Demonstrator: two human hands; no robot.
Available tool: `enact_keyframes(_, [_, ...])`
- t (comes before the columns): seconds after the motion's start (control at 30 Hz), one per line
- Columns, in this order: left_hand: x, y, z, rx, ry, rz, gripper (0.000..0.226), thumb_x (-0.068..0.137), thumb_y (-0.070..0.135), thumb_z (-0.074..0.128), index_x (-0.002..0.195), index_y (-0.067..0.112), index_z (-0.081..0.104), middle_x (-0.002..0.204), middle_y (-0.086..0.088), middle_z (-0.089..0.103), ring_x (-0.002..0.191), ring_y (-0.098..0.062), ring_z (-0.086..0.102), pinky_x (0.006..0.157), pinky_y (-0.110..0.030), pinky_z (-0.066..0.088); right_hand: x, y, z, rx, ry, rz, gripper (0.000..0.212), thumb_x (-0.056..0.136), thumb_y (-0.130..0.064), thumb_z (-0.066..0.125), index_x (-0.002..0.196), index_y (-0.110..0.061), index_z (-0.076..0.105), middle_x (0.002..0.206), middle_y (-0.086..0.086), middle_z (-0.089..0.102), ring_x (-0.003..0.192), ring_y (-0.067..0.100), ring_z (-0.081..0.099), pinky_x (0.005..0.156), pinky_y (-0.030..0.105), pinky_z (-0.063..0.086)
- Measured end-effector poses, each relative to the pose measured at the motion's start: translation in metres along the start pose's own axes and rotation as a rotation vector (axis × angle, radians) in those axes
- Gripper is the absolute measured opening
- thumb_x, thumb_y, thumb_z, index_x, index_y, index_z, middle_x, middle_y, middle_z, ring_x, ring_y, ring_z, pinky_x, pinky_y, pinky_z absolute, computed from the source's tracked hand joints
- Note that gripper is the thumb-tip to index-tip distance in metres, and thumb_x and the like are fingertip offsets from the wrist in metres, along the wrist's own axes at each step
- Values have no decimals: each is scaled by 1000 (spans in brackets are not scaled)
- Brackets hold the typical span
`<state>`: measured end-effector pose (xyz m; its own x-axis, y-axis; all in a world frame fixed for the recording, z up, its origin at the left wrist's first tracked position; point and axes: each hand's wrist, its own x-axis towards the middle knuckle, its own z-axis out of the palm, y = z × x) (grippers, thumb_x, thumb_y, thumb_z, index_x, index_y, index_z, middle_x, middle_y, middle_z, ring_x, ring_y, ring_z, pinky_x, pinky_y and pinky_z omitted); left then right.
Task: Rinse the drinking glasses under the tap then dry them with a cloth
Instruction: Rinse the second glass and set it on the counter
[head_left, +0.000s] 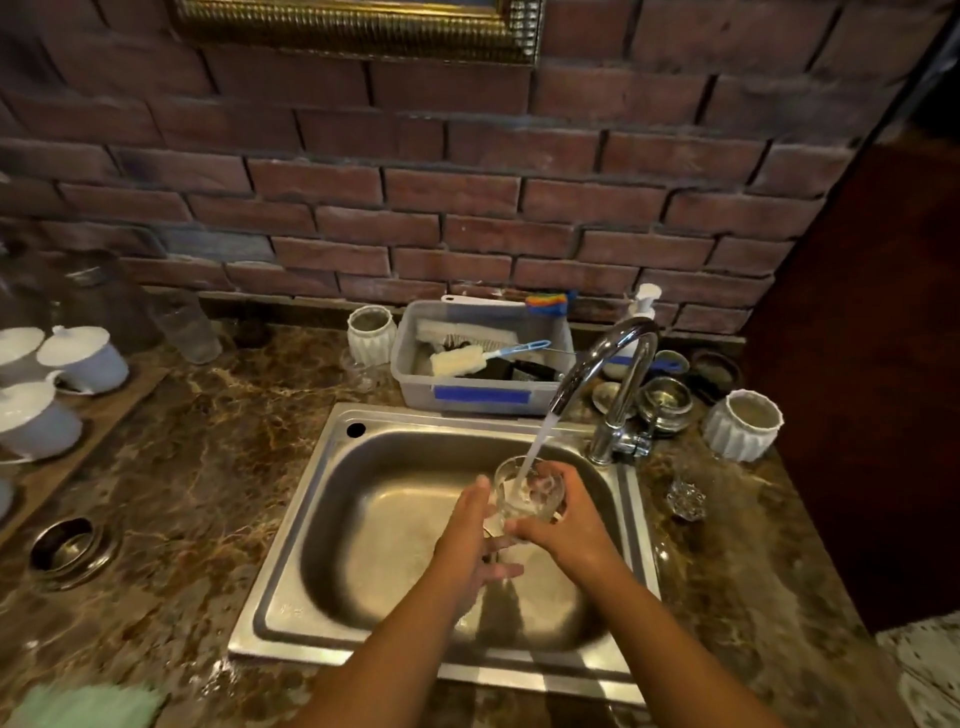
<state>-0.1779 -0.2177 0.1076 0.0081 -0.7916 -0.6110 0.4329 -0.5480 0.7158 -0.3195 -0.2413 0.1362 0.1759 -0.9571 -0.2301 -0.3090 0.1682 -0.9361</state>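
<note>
A clear drinking glass (524, 491) is held over the steel sink (322, 525), mouth up, with water from the chrome tap (618, 364) streaming into it. My right hand (569, 519) wraps around the glass from the right. My left hand (470, 540) lies against its left side with fingers stretched out beneath it. Another clear tumbler (189, 330) stands on the counter at the back left. A small cut-glass piece (685, 499) sits on the counter right of the sink. A pale green cloth (78, 706) lies at the bottom left corner.
A grey plastic tub (483, 395) with brushes sits behind the sink. White ribbed pots (743, 423) and small metal bowls (665, 402) stand right of the tap. White lidded cups (83, 358) rest on a wooden tray at left. A brick wall backs the marble counter.
</note>
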Motion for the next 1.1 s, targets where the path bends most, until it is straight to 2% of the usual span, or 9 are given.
enact_keyframes(0.17, [19,8,11,-168,-120,-77,67,78,75,52,107,21,80,119,-15,75,109,-34,73,92,-57,56,14,3,-2,14,-35,42,75,69,-12,87,129,-33,46,121,-11,59,108,4,57,64,13,49])
enact_keyframes(0.33, [35,9,11,-260,-170,-128,73,88,69,51,131,12,64,128,-20,70,118,-35,68,96,-53,55,22,3,-6,59,-48,55,74,69,-12,88,128,-33,48,122,-8,60,113,9,58,60,10,53])
enact_keyframes(0.47, [38,8,11,-328,-112,-182,71,90,66,55,133,11,62,126,-21,70,117,-37,68,98,-50,56,26,-2,-6,83,-105,48,70,63,-18,89,116,-42,50,117,-12,61,107,9,61,66,15,57])
enact_keyframes(0.57, [39,10,13,-308,-46,-217,71,91,68,53,134,12,62,127,-20,70,127,-36,61,116,-48,40,28,-5,-7,55,-132,58,68,61,-25,89,112,-43,49,116,-10,64,107,10,64,81,25,59])
enact_keyframes(0.63, [38,12,14,-261,-15,-223,71,92,70,52,133,13,63,125,-18,71,131,-35,57,118,-44,37,30,-6,-9,44,-157,75,67,63,-27,89,115,-41,49,120,-7,64,110,12,63,91,32,57])
enact_keyframes(0.8, [32,12,15,-260,13,-253,66,91,69,53,126,15,68,119,-17,74,110,-30,61,85,-33,43,31,-11,-14,-65,-156,36,69,73,-28,86,126,-36,44,120,-15,58,113,7,57,85,24,54])
enact_keyframes(0.9, [31,9,15,-247,16,-303,64,90,67,58,112,10,76,110,-21,77,102,-32,67,92,-34,41,31,-10,-16,0,-145,18,78,72,-28,87,136,-35,43,124,-14,59,114,9,60,85,25,58])
enact_keyframes(0.97, [30,8,18,-231,-18,-334,66,91,68,56,101,9,82,111,-21,76,91,-28,69,87,-31,46,32,-9,-18,42,-144,26,81,71,-28,88,136,-37,41,123,-14,58,112,9,61,81,21,59])
enact_keyframes(1.1, [28,7,21,-225,-79,-398,76,88,74,55,103,4,81,96,-21,74,65,-25,68,52,-27,56,32,-7,-20,141,-128,96,75,78,-27,84,137,-39,39,121,-14,54,105,7,59,63,11,55])
